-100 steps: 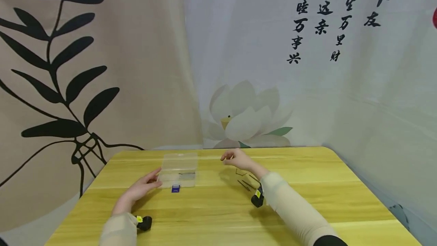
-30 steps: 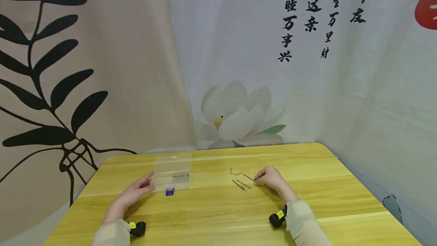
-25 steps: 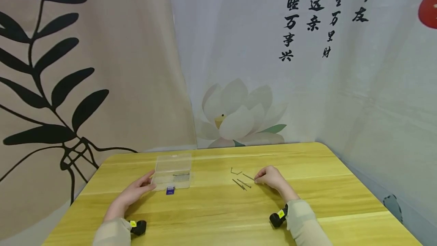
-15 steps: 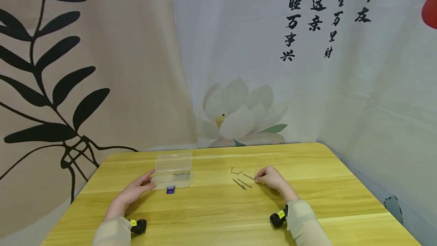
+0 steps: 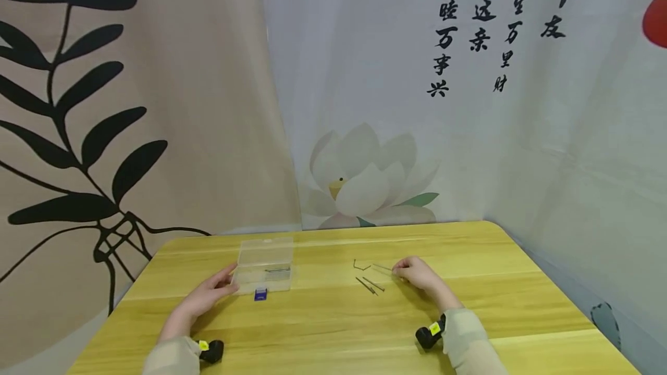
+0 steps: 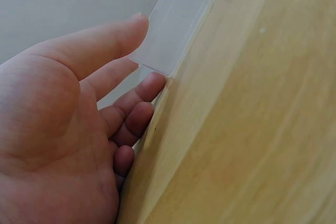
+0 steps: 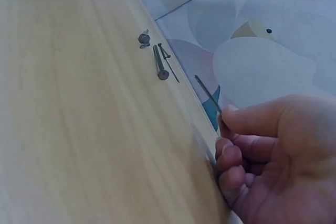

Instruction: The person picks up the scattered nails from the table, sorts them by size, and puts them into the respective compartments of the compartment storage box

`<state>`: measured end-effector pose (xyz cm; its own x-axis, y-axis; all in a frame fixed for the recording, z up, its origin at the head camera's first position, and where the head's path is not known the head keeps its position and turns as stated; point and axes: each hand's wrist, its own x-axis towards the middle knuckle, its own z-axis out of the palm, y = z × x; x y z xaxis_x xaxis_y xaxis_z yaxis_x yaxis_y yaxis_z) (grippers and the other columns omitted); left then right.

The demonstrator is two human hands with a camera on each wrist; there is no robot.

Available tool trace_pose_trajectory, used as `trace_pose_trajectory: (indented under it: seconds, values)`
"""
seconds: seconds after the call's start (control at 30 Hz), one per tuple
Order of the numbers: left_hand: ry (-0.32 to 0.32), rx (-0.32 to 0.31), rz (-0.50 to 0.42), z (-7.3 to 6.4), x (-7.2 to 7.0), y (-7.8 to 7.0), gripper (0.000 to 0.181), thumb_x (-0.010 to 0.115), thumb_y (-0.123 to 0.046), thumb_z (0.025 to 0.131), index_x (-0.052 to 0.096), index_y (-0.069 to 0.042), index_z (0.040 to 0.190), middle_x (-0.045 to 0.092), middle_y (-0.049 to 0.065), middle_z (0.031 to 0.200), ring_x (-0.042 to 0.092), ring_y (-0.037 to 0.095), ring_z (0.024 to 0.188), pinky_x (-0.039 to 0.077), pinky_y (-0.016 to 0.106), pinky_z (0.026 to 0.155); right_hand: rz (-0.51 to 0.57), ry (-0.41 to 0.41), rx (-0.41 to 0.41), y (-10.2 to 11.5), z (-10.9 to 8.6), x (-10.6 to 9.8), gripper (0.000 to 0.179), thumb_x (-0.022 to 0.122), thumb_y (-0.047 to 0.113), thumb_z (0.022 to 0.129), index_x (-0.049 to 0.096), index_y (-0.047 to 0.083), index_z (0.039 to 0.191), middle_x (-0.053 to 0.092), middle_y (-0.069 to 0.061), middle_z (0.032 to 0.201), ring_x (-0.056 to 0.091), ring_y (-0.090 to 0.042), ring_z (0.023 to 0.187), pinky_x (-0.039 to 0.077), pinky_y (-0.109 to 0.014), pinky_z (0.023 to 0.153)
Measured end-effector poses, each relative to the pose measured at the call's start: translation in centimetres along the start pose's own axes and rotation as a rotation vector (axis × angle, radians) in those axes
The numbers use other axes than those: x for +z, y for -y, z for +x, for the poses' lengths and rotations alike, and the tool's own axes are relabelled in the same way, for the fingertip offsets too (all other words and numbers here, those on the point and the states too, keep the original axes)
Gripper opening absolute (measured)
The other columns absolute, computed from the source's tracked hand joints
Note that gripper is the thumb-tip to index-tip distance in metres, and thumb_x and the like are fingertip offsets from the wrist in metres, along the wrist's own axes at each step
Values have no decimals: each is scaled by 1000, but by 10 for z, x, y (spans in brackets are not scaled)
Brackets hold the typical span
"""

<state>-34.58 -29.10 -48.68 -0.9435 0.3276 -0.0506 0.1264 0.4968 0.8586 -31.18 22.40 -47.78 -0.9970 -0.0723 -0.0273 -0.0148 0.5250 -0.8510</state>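
In the head view, my right hand (image 5: 419, 274) pinches a nail (image 5: 383, 267) between thumb and fingertips. The right wrist view shows that nail (image 7: 208, 94) pointing up and away, held off the table, its head hidden in the fingers. To its left lie several loose nails (image 5: 373, 285) and bent metal pieces (image 5: 361, 265). My left hand (image 5: 208, 294) rests at the left end of a clear plastic box (image 5: 255, 279), which is open with its lid laid back. Thumb and relaxed fingers touch the box end (image 6: 170, 30). Inside the box are some nails (image 5: 278, 270).
A blue latch (image 5: 260, 294) sticks out from the box's front. The wooden table (image 5: 323, 328) ends at the back against a printed curtain (image 5: 469, 149). Each wrist wears a small black camera, one of them the right camera (image 5: 429, 334).
My right hand has come from above the loose nails to their right side and pinched one nail, which is now lifted slightly off the table. The left hand stays at the box.
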Motion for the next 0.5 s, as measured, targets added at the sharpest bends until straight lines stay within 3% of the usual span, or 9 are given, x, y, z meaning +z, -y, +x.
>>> trace_pose_trajectory:
  seconds: [0.33, 0.5]
  values:
    - [-11, -6, 13, -3, 1, -1, 70, 62, -25, 96, 27, 1, 151, 46, 24, 132, 42, 36, 120, 35, 51, 99, 42, 49, -14, 2, 0, 0, 19, 52, 5, 99, 64, -9, 96, 45, -3, 65, 38, -14, 58, 35, -28, 57]
    - [-8, 11, 4, -2, 1, -1, 70, 61, -24, 97, 26, 0, 152, 44, 25, 133, 41, 37, 121, 34, 52, 100, 43, 22, -16, 3, -1, 3, 19, 53, 5, 98, 64, -9, 97, 48, -4, 67, 41, -15, 60, 35, -27, 56]
